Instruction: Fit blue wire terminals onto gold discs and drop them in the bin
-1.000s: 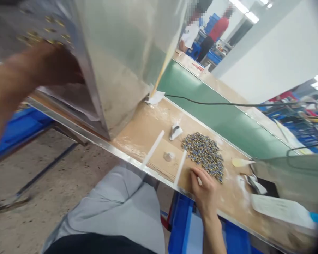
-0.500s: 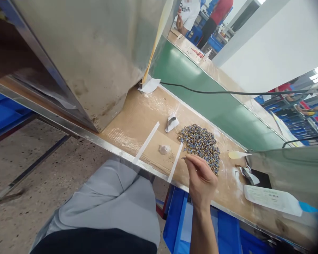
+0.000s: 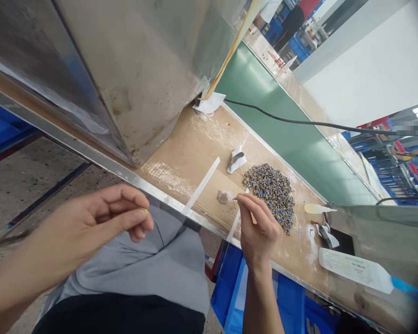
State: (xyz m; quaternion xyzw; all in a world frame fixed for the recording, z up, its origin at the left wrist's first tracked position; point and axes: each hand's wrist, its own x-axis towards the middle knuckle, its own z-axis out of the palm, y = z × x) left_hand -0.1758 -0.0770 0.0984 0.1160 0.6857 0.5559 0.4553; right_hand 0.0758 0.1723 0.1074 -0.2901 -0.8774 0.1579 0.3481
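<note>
My left hand (image 3: 100, 218) hovers over my lap, thumb and forefinger pinched on a small gold piece (image 3: 145, 211) with a thin dark wire hanging from it. My right hand (image 3: 257, 227) rests at the near edge of the workbench (image 3: 188, 153), fingers pinched on a tiny part held beside a small clear blob (image 3: 224, 197). A pile of small blue-and-gold parts (image 3: 274, 190) lies just beyond my right hand.
A big metal housing (image 3: 142, 60) stands at the left of the bench. Two white tape strips (image 3: 202, 185) mark the bench top. A green conveyor belt (image 3: 292, 134) runs behind, a black cable (image 3: 299, 121) across it. Blue bins (image 3: 250, 297) sit under the bench. People stand far off.
My left hand has come down from the metal housing to my lap, now pinching a small gold piece. My right hand lifted from the pile and shifted left toward the clear blob.
</note>
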